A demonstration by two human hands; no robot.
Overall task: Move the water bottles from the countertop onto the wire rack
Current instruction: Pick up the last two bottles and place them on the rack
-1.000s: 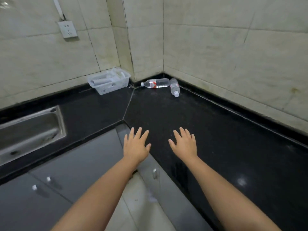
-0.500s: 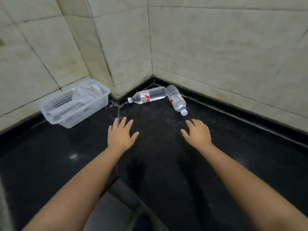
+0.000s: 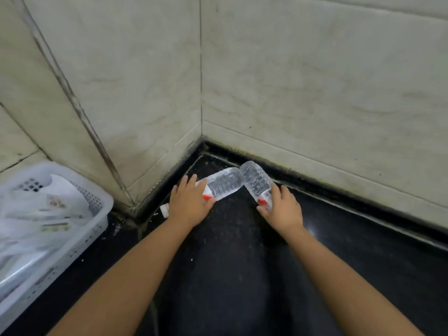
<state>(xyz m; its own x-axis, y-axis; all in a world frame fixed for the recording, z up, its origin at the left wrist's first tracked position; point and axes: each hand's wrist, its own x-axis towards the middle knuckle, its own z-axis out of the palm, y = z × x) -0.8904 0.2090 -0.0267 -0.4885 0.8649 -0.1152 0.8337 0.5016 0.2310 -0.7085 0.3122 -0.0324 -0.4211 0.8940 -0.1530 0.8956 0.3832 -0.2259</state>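
Note:
Two clear plastic water bottles with red and white labels lie on their sides in the corner of the black countertop (image 3: 230,263), their bases touching. My left hand (image 3: 188,202) wraps over the label end of the left bottle (image 3: 224,183); its white cap (image 3: 164,210) peeks out beside my wrist. My right hand (image 3: 282,209) grips the label end of the right bottle (image 3: 255,178) and hides its neck and cap. No wire rack is in view.
A white perforated plastic basket (image 3: 97,221) holding plastic bags stands on the counter at the left, near the wall. Tiled walls (image 3: 303,93) close the corner right behind the bottles. White crumbs speckle the counter near the corner.
Both hands have reached forward from the open counter onto the two bottles and closed round them. The view has moved in closer to the corner.

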